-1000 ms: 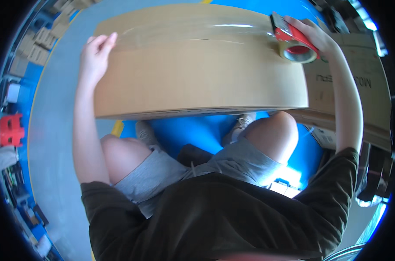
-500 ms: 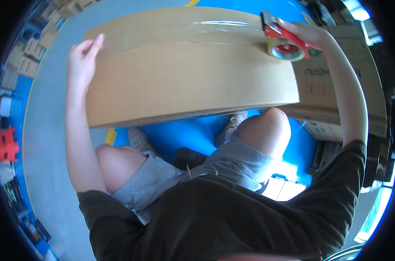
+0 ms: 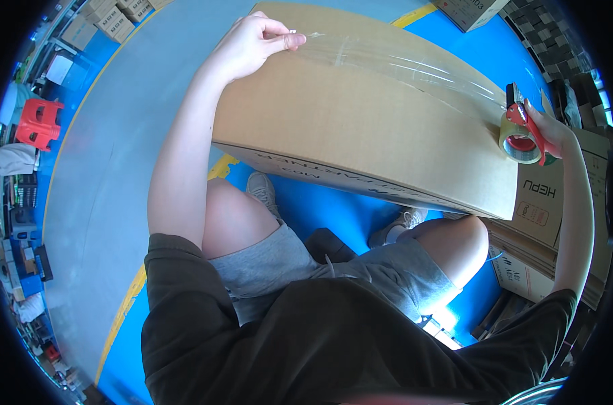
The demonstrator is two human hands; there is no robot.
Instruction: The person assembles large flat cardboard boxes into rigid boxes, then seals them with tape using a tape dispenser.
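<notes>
Taping seems in hand: tape (image 3: 431, 73) is stretched across carton (image 3: 360, 115); dispenser (image 3: 517, 116) is grasped by right grip (image 3: 552, 133) at carton's right end; left grip (image 3: 249, 44) is pinched at left end, hold unclear. Pressing-down probably needed next.

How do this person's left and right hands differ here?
The left hand has its thumb pressed toward a finger, near the left end of the clear tape; the right hand grips a red-framed tape dispenser. The left hand is at the left end of the cardboard box, the right hand by its right end. Both are bare.
</notes>
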